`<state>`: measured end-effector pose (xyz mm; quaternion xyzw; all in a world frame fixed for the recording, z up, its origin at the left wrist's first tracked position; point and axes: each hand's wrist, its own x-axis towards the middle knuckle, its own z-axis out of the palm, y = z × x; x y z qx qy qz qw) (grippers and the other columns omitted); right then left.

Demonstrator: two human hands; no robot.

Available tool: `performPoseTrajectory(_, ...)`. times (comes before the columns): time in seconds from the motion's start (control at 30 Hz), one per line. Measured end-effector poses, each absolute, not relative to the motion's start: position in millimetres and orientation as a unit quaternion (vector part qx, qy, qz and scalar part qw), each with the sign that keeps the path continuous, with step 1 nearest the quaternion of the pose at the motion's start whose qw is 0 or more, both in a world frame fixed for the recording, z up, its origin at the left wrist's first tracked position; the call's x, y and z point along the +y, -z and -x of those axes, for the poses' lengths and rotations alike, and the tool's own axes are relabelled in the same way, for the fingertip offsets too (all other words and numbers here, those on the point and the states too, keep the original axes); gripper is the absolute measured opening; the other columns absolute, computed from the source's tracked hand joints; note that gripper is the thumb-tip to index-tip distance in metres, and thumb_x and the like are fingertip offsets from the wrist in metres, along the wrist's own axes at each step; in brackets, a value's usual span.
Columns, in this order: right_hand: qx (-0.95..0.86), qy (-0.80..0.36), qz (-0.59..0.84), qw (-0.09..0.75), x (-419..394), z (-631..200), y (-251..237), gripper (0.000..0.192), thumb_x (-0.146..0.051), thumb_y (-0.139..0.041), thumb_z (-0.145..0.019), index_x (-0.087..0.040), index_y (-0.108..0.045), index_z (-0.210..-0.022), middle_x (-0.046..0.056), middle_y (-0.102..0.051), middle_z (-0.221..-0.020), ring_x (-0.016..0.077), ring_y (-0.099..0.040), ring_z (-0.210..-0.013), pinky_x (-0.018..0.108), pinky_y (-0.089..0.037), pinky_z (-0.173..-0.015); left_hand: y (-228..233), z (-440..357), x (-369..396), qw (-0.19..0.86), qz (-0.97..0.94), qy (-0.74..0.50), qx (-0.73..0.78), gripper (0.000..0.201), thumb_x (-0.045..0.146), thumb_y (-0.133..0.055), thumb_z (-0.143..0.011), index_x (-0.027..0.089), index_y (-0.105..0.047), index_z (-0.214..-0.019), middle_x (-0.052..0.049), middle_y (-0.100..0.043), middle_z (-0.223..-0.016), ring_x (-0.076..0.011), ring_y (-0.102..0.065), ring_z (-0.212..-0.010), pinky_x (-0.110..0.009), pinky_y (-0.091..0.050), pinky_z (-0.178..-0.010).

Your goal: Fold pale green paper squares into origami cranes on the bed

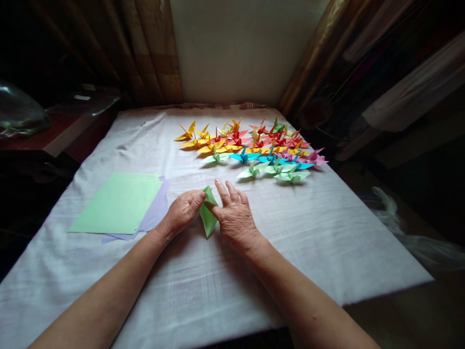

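Observation:
A green piece of folded paper (209,220), narrow and pointed at its near end, is between my two hands over the middle of the cloth. My left hand (184,209) pinches its upper left edge, thumb on top. From the right, my right hand (234,213) has its thumb against the paper, at or under a raised flap; its other fingers are spread and point away from me. Whether the right index finger also touches the paper is hard to see. Left of my hands lie a stack of light green paper sheets (116,201) and purple sheets (156,211) partly under them.
Several folded paper cranes (254,169) in yellow, orange, red, pink, blue and pale green stand in rows toward the back right. A white cloth (308,242) covers the table. Curtains (156,53) hang behind it. Clear plastic (417,242) lies beyond the right edge.

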<state>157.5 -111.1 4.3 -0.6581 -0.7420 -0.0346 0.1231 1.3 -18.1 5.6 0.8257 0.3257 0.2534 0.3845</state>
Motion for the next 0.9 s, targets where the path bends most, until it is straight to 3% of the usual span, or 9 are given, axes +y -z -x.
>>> performPoseTrajectory(0.3, -0.718, 0.066, 0.682, 0.123, -108, -151, 0, 0.035, -0.022, -0.049, -0.098, -0.033, -0.066, -0.127, 0.007, -0.034, -0.161, 0.0399, -0.037, -0.141, 0.064, -0.026, -0.110, -1, -1, -17, 0.342, -0.847, -0.246, 0.324, 0.070, 0.071, -0.022, -0.096, 0.020, -0.066, -0.075, -0.006, -0.072, -0.080, -0.0230, -0.068, -0.088, -0.033, -0.054, -0.085)
performPoseTrajectory(0.53, -0.721, 0.021, 0.684, 0.111, -113, -155, -1, 0.046, -0.014, -0.050, -0.095, -0.038, -0.061, -0.134, 0.007, -0.031, -0.163, 0.0382, -0.035, -0.144, 0.066, -0.026, -0.111, 1, -1, -17, 0.321, -0.856, -0.235, 0.329, 0.075, 0.073, -0.020, -0.094, 0.021, -0.073, -0.085, -0.008, -0.075, -0.089, -0.0250, -0.069, -0.090, -0.037, -0.053, -0.089)
performPoseTrajectory(0.67, -0.735, -0.029, 0.670, 0.096, -118, -159, -8, 0.048, -0.011, -0.056, -0.091, -0.040, -0.065, -0.128, 0.005, -0.025, -0.165, 0.0373, -0.030, -0.147, 0.065, -0.026, -0.112, 2, 3, -17, 0.324, -0.862, -0.226, 0.316, 0.072, 0.072, -0.023, -0.095, 0.022, -0.075, -0.102, -0.008, -0.076, -0.108, -0.0270, -0.067, -0.106, -0.040, -0.049, -0.100)
performPoseTrajectory(0.8, -0.755, -0.064, 0.621, 0.201, -118, -176, -8, 0.041, -0.005, -0.054, -0.086, -0.032, -0.075, -0.108, 0.007, -0.041, -0.158, 0.0297, -0.036, -0.145, 0.053, -0.035, -0.112, 7, 11, -18, 0.321, -0.875, -0.204, 0.301, 0.058, 0.061, -0.031, -0.098, 0.025, -0.070, -0.120, -0.008, -0.071, -0.127, -0.0270, -0.062, -0.120, -0.046, -0.037, -0.114)
performPoseTrajectory(0.9, -0.736, -0.100, 0.574, 0.344, -116, -194, -4, 0.039, 0.001, -0.046, -0.079, -0.023, -0.075, -0.088, 0.007, -0.066, -0.132, 0.0200, -0.059, -0.123, 0.038, -0.046, -0.105, 10, 18, -22, 0.288, -0.895, -0.170, 0.296, 0.052, 0.053, -0.037, -0.097, 0.025, -0.062, -0.134, -0.009, -0.065, -0.136, -0.0288, -0.057, -0.129, -0.053, -0.029, -0.118)
